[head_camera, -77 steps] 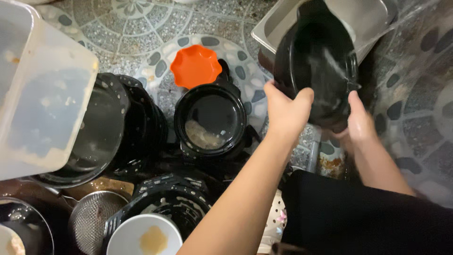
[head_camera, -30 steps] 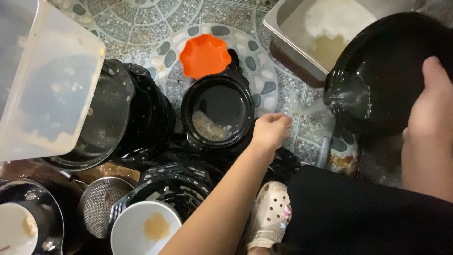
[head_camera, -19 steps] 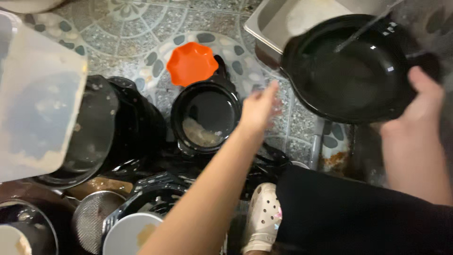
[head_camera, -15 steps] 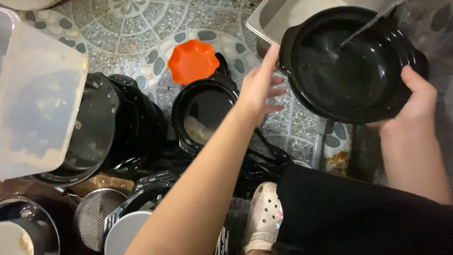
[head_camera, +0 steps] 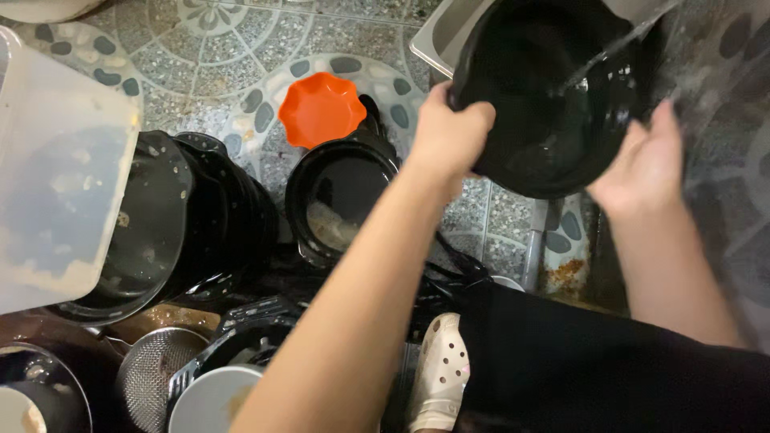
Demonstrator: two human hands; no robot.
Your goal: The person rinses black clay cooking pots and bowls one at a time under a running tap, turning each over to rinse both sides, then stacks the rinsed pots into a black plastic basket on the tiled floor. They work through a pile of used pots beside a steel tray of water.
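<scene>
1. Now gripping the near rim of the black pot (head_camera: 553,104) with the left hand (head_camera: 451,132), having just come off the dirty pot (head_camera: 341,204) at 9 o'clock.
2. Bracing the far side at 3 o'clock with the right hand (head_camera: 642,160), fingers spread.
3. Catching the water stream (head_camera: 613,50) inside, above the steel tray (head_camera: 445,36); rinsing apparently going on.

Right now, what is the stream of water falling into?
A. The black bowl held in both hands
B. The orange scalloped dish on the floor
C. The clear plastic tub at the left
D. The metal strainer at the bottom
A: the thin stream of water runs into the black bowl, which the left hand grips at one rim and the right hand steadies at the other.
</scene>
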